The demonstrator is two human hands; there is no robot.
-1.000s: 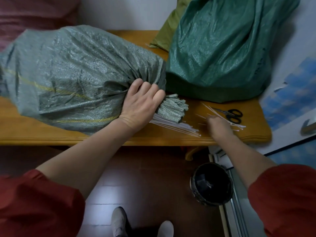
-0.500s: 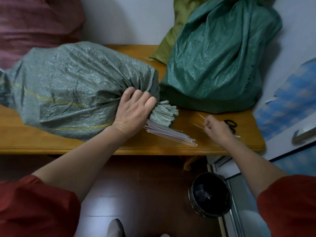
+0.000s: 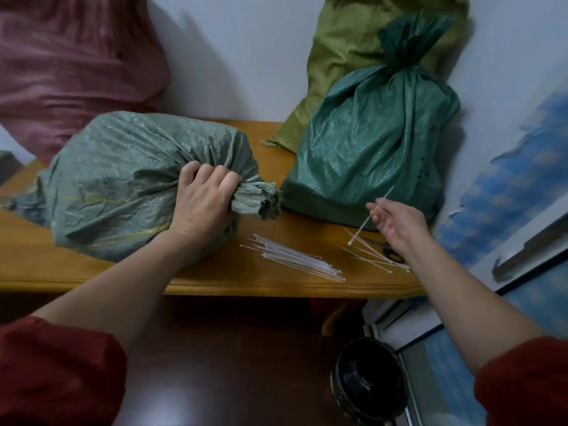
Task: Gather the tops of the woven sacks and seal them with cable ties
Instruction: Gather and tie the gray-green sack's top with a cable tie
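Dim, cool, even light falls on the wooden table (image 3: 230, 284), leaving soft shadows on the wall behind it and a pale glare patch on the floor (image 3: 172, 398) below its front edge. The grey sack (image 3: 123, 179) lying on it looks sharp. The pink sack (image 3: 67, 66) beyond its left end is motion-blurred, and the table's front edge bows with wide-angle distortion.

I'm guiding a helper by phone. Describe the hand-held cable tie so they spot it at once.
Find the wooden table, then the dark green sack standing at its right end. Before that sack, the right hand pinches one white cable tie. It alone slants up in the air; the loose ties lie flat on the table.
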